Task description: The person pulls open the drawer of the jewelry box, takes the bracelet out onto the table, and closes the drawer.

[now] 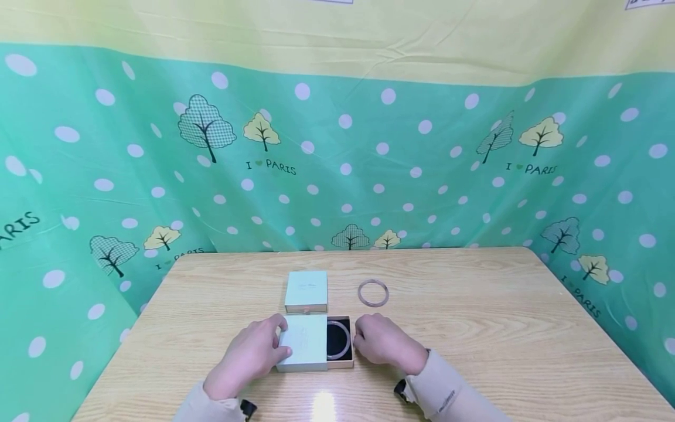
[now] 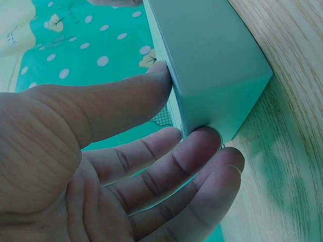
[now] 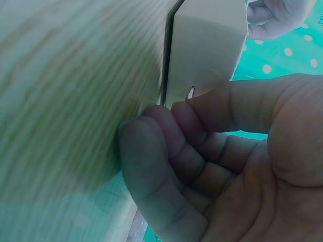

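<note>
A pale mint drawer box point(image 1: 303, 343) lies on the table with its inner tray point(image 1: 340, 363) partly slid out to the right. Inside the tray, a light purplish bangle point(image 1: 347, 340) rests on black padding, part of it hidden under the sleeve. My left hand point(image 1: 252, 350) grips the sleeve's left end, thumb and fingers against its edges. At the tray's right end, my right hand point(image 1: 384, 341) has curled fingers. Its thumb and a finger pinch a small pinkish pull tab point(image 3: 191, 93), mostly covered by the fingertips.
Behind the open box sits a second mint drawer box point(image 1: 307, 288), shut. Another purplish bangle point(image 1: 373, 293) lies flat to its right on the wooden table point(image 1: 474, 310). A green dotted curtain point(image 1: 369, 146) hangs along the table's back and sides.
</note>
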A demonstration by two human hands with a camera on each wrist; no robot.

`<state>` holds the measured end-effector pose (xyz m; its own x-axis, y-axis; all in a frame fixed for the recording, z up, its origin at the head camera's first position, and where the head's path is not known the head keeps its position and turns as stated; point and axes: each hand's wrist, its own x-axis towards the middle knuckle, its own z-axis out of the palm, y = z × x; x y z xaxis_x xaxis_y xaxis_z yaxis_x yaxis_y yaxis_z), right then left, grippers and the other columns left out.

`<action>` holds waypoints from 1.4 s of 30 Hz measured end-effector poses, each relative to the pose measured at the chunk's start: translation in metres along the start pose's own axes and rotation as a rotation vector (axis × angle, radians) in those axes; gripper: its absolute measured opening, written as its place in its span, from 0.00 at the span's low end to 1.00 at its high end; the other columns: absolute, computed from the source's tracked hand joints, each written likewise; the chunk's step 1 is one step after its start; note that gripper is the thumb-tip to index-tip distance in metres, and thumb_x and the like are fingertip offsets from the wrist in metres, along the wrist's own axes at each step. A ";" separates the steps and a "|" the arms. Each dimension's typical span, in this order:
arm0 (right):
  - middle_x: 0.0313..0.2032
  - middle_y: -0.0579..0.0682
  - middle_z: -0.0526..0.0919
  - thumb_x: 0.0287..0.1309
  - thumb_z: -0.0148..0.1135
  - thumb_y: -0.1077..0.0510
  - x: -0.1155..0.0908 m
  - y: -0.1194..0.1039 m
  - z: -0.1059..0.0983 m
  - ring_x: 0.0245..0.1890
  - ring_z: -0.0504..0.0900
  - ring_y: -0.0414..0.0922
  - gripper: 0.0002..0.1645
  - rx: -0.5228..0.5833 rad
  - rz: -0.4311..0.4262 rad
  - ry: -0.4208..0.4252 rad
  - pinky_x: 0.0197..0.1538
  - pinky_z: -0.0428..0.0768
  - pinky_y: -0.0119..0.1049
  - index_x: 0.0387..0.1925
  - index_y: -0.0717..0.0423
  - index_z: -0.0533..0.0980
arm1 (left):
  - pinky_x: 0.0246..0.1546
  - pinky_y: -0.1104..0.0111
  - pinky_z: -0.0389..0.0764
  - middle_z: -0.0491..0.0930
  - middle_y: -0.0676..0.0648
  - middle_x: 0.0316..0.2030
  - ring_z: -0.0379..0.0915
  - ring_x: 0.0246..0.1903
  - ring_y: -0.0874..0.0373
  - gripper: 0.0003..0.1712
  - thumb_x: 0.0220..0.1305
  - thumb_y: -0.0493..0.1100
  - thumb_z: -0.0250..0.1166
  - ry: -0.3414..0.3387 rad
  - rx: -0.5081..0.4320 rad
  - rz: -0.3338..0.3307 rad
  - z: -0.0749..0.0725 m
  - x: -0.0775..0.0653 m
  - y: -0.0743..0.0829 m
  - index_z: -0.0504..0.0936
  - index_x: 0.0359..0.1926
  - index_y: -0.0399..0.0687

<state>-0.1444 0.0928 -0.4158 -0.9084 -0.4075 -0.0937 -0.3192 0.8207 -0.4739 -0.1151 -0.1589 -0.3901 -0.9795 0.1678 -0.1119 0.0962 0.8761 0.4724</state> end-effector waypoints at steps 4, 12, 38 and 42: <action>0.13 0.42 0.67 0.57 0.54 0.61 0.000 0.000 0.000 0.12 0.65 0.38 0.17 -0.003 0.003 0.003 0.17 0.65 0.33 0.14 0.49 0.67 | 0.20 0.67 0.68 0.74 0.53 0.21 0.67 0.19 0.60 0.21 0.53 0.44 0.72 -0.001 0.001 -0.001 -0.001 0.000 0.000 0.77 0.46 0.44; 0.12 0.42 0.67 0.57 0.54 0.61 -0.001 0.000 0.000 0.12 0.65 0.39 0.17 0.003 0.011 -0.003 0.16 0.65 0.33 0.13 0.50 0.67 | 0.20 0.67 0.69 0.74 0.53 0.22 0.68 0.19 0.60 0.21 0.53 0.44 0.72 -0.008 0.003 -0.002 -0.001 0.000 0.000 0.77 0.47 0.44; 0.12 0.42 0.65 0.51 0.52 0.64 -0.001 0.005 -0.005 0.12 0.64 0.39 0.16 -0.047 -0.007 0.010 0.16 0.63 0.33 0.11 0.50 0.65 | 0.20 0.67 0.68 0.73 0.53 0.22 0.67 0.19 0.59 0.21 0.53 0.44 0.72 -0.005 0.008 0.006 0.000 0.000 -0.001 0.77 0.46 0.44; 0.11 0.41 0.63 0.50 0.52 0.64 0.000 0.006 -0.004 0.11 0.63 0.39 0.17 -0.052 -0.005 0.014 0.16 0.63 0.33 0.10 0.49 0.64 | 0.20 0.67 0.68 0.73 0.53 0.22 0.67 0.19 0.60 0.21 0.53 0.44 0.72 -0.012 0.004 0.005 0.000 0.001 -0.001 0.77 0.46 0.44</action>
<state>-0.1476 0.0995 -0.4151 -0.9103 -0.4065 -0.0786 -0.3374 0.8384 -0.4280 -0.1160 -0.1597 -0.3905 -0.9768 0.1776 -0.1199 0.1018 0.8769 0.4698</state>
